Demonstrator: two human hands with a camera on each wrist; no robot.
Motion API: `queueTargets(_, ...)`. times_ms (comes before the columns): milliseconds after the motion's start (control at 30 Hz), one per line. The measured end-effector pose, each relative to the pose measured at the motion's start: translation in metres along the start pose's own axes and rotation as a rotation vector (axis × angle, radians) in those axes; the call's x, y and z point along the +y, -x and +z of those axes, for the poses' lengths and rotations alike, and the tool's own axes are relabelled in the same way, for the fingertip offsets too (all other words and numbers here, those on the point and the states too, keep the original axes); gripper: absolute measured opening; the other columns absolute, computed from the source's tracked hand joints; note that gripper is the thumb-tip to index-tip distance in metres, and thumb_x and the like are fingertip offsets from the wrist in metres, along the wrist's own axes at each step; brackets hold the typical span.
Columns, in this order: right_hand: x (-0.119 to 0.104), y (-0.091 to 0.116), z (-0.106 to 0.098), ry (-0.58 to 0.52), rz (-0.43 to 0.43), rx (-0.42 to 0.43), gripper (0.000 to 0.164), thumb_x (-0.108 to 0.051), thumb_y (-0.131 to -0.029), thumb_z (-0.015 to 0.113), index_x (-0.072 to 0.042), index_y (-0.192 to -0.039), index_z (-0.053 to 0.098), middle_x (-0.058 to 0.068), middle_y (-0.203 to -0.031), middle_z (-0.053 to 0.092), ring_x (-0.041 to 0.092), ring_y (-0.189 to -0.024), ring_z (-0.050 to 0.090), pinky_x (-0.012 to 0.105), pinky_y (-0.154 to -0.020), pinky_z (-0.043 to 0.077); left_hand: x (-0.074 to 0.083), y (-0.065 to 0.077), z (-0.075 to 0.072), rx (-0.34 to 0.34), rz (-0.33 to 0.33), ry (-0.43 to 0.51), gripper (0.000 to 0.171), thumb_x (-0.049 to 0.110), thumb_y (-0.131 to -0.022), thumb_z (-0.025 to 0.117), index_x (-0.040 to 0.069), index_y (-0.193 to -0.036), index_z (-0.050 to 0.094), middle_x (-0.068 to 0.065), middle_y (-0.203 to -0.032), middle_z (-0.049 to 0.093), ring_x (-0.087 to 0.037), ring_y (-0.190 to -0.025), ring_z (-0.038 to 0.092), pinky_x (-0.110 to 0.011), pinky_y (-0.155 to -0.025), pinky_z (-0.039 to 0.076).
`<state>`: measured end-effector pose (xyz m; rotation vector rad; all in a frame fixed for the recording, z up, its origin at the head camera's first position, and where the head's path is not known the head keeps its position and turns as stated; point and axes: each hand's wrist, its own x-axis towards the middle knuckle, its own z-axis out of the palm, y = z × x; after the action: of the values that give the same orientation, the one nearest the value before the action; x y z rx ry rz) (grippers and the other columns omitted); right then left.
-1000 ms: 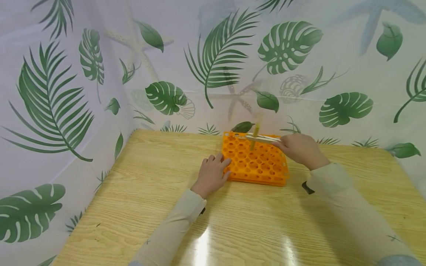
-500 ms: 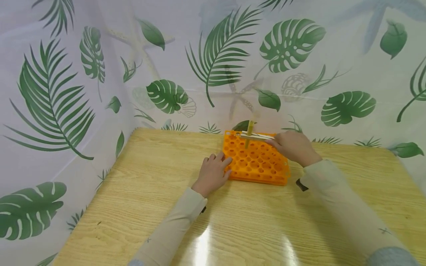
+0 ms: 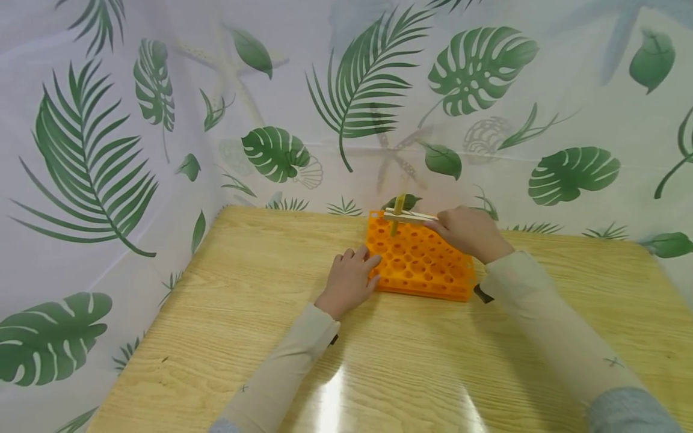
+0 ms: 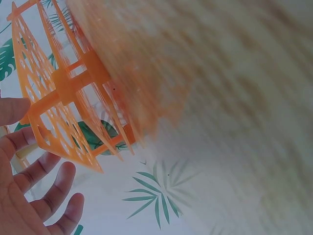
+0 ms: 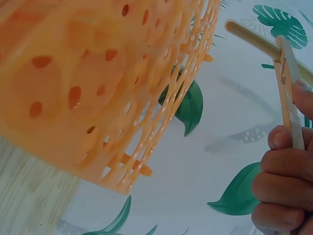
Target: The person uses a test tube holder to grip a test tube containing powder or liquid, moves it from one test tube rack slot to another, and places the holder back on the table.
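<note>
An orange test tube rack point(image 3: 417, 264) with rows of round holes stands on the table. My left hand point(image 3: 349, 281) touches the rack's left side, its fingers spread and loosely bent. In the left wrist view, the thumb point(image 4: 13, 110) and forefinger meet the rack's edge while the other fingers stand apart. My right hand point(image 3: 470, 231) grips a wooden test tube clamp point(image 5: 288, 83) with curled fingers. Held in the clamp's jaws, a test tube point(image 3: 397, 210) with yellowish contents is slightly tilted over the rack's back left part. Whether its lower end enters a hole cannot be told.
The wood-grain table point(image 3: 260, 270) reaches to a leaf-printed cloth point(image 3: 335, 90) hanging behind and on the left. The rack stands near the table's back edge, close to the cloth.
My right hand has moved left, carrying the clamp and test tube toward the rack's back left corner. The left hand and rack have kept their places; the head view has shifted slightly.
</note>
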<state>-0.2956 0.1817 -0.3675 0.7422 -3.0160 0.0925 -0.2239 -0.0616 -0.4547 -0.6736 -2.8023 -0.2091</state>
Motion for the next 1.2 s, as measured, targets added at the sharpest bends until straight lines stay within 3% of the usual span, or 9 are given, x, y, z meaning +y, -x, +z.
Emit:
queueTargets(500, -0.007, -0.018, 0.001, 0.011, 0.005, -0.008, 0.048, -0.047, -0.097, 0.044, -0.01, -0.069, 0.057, 0.002, -0.057, 0.049, 0.017, -0.052, 0.045, 0.031, -0.054, 0.039, -0.001, -0.001, 0.001, 0.002, 0.008, -0.017, 0.026, 0.036, -0.092, 0.057, 0.023, -0.115, 0.055, -0.002, -0.109, 0.055, -0.022, -0.085, 0.051, -0.033, -0.071, 0.039)
queueTargets(1200, -0.017, -0.044, 0.002, 0.047, -0.047, 0.043, 0.048, -0.046, -0.096, 0.046, -0.01, -0.067, 0.06, 0.002, -0.055, 0.05, 0.017, -0.049, 0.044, 0.032, -0.053, 0.042, -0.003, -0.001, 0.003, -0.018, -0.004, -0.027, 0.026, 0.038, -0.093, 0.055, 0.025, -0.116, 0.054, -0.001, -0.112, 0.054, -0.022, -0.089, 0.052, -0.033, -0.072, 0.04)
